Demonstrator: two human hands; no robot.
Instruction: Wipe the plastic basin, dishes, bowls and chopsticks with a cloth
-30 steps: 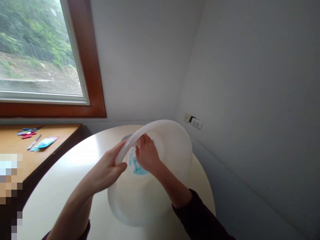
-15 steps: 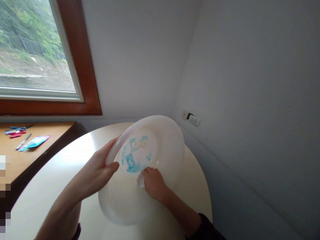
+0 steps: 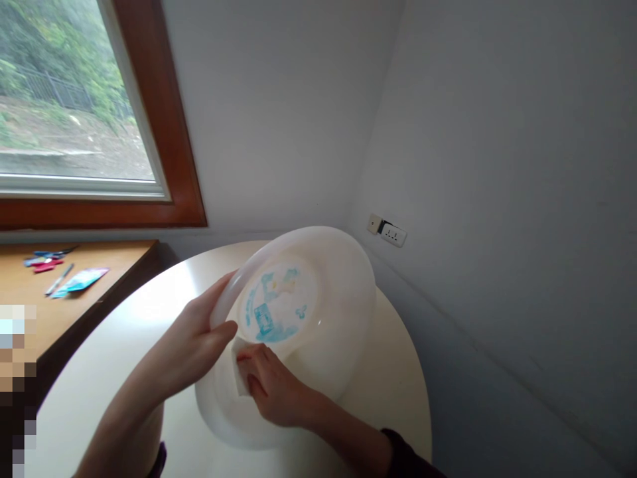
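A large whitish plastic basin [image 3: 343, 299] is tilted up over the round table, its inside facing me, with a faded blue print on its bottom. My left hand [image 3: 206, 325] grips the basin's left rim, thumb on the inner side and fingers behind it, partly hidden. Pinched in my right hand [image 3: 269, 385] is a white wipe [image 3: 240, 375], pressed against the inner wall at the lower left, below the print and close to my left thumb.
The white round table [image 3: 124, 358] lies under the basin. On a wooden desk [image 3: 129, 255] at left are a pen [image 3: 60, 279], a blue-pink packet [image 3: 85, 280] and red and blue items [image 3: 48, 262]. A socket [image 3: 393, 234] sits on the wall behind.
My right hand has slid the wipe leftward across the inside of the basin, from below the print toward my left thumb. My left hand keeps its hold on the rim.
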